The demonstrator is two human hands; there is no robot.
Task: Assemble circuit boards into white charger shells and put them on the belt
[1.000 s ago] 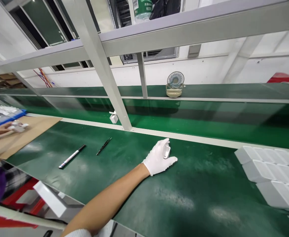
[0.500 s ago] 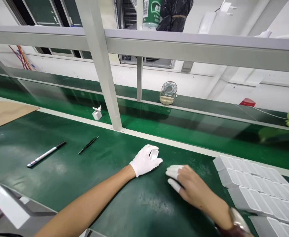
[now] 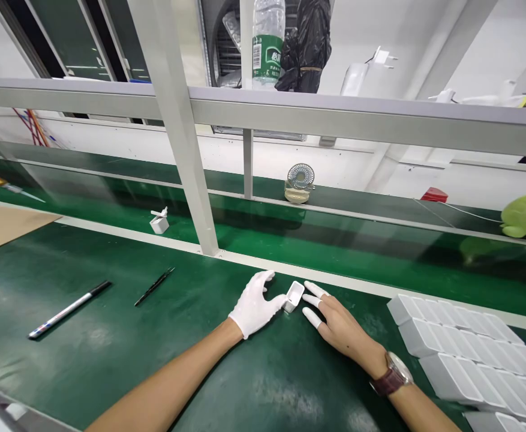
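While label unreadable, green-labelled bottle point(image 3: 267, 42) upright; hands flank white case point(image 3: 294, 296).

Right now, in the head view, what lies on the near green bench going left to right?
Marker pen → black tweezers → gloved left hand → small white case → right hand → white trays.

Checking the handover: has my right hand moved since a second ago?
Yes. The right hand was out of view then; now it lies on the green bench, fingertips beside the small white case, left of the white trays.

Glossy white plastic case point(image 3: 294, 296), matt green bench mat point(image 3: 110, 336), white cloth glove point(image 3: 254, 306)
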